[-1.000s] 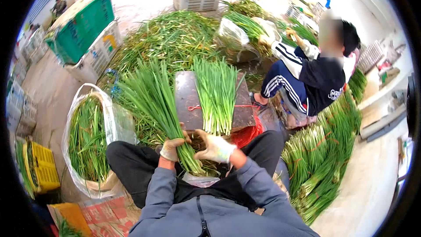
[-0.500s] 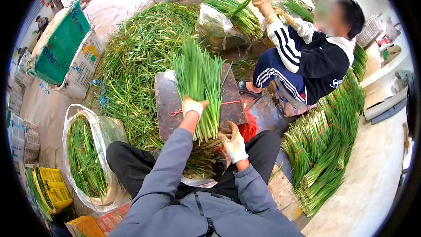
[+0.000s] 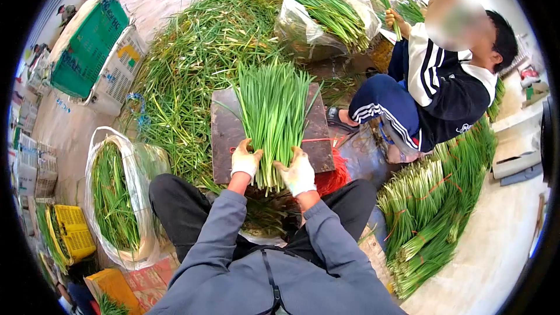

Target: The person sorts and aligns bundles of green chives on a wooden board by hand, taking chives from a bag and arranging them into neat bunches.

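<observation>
A loose bunch of garlic chives point(image 3: 273, 122) lies on a dark, square board point(image 3: 224, 131), its leaf tips pointing away from me and its pale cut ends over the near edge. My left hand point(image 3: 245, 160), in a whitish glove, grips the bunch's left side near the stem ends. Against the right side, my gloved right hand point(image 3: 296, 173) presses inward, fingers curled round the stems. A red tie point(image 3: 318, 139) runs out from under the bunch across the board, close to a heap of red ties point(image 3: 335, 174).
A co-worker point(image 3: 443, 81) sits at the right, holding chives up. Tied chive bundles point(image 3: 437, 204) are stacked at the lower right. A large pile of loose leaves point(image 3: 192, 52) lies behind the board. At left stand a plastic bag of chives point(image 3: 114, 204) and crates point(image 3: 87, 52).
My left hand has moved from the top of the bunch to its left side. The right hand has come in against the right side. The co-worker's hands have risen, holding chives.
</observation>
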`<state>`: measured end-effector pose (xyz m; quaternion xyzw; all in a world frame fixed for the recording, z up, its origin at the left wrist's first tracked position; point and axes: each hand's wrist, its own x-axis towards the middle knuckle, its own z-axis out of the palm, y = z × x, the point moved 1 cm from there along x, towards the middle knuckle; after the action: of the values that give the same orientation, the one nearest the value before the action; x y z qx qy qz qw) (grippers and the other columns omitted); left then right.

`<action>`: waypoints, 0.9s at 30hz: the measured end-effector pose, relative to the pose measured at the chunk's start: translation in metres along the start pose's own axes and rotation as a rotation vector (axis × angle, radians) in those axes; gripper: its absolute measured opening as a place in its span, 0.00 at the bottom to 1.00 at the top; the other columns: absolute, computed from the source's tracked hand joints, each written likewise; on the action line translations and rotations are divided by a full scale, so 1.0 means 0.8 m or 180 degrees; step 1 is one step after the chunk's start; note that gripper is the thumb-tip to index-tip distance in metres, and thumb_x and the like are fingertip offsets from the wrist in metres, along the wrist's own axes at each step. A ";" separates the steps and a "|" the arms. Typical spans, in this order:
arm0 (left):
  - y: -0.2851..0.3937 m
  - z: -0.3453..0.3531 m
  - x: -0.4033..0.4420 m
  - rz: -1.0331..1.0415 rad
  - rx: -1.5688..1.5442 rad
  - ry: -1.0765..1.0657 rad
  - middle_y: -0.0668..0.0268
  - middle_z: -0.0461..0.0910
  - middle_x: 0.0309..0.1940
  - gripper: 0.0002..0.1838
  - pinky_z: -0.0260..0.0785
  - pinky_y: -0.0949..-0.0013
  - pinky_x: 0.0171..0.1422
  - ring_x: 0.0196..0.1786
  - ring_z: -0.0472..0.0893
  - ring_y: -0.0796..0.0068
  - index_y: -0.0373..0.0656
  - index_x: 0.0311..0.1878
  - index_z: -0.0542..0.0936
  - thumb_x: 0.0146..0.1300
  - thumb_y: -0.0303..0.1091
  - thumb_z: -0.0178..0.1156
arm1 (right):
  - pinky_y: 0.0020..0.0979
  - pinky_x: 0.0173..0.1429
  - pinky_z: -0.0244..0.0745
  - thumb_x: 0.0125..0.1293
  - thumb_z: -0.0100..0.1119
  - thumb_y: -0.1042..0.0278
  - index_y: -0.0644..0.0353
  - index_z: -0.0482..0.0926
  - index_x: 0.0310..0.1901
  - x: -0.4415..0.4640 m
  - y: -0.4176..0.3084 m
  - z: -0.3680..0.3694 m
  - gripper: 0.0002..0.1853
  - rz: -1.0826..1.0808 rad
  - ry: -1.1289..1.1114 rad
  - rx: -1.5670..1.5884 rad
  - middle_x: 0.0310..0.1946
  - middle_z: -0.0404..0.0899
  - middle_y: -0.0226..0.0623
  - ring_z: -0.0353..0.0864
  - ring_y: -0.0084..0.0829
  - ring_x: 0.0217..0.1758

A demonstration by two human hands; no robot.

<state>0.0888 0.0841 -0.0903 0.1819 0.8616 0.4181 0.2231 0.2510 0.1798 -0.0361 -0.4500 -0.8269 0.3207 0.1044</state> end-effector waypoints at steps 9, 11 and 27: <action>-0.003 -0.002 0.003 0.0066 -0.0105 0.0110 0.46 0.82 0.54 0.32 0.73 0.60 0.63 0.56 0.82 0.52 0.36 0.64 0.76 0.60 0.44 0.69 | 0.40 0.49 0.78 0.56 0.72 0.62 0.64 0.69 0.60 0.026 0.082 0.051 0.32 -0.0019 0.0533 0.0289 0.37 0.80 0.48 0.82 0.47 0.41; 0.023 -0.005 -0.002 -0.0129 0.0325 0.0095 0.40 0.77 0.60 0.46 0.68 0.58 0.69 0.64 0.77 0.48 0.31 0.67 0.72 0.56 0.61 0.70 | 0.40 0.45 0.77 0.55 0.73 0.61 0.65 0.70 0.60 0.026 0.080 0.055 0.34 0.0061 0.0250 0.0225 0.33 0.79 0.45 0.81 0.45 0.36; -0.017 0.005 0.010 0.0617 -0.0214 -0.0033 0.42 0.81 0.53 0.27 0.72 0.58 0.63 0.57 0.82 0.48 0.32 0.63 0.75 0.64 0.38 0.61 | 0.40 0.48 0.77 0.58 0.71 0.60 0.62 0.77 0.55 0.045 0.040 0.001 0.25 -0.0572 0.0576 0.0097 0.40 0.84 0.46 0.83 0.47 0.40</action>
<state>0.0826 0.0829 -0.1053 0.2589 0.8243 0.4655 0.1920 0.2518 0.2215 -0.0607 -0.3996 -0.8461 0.2807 0.2137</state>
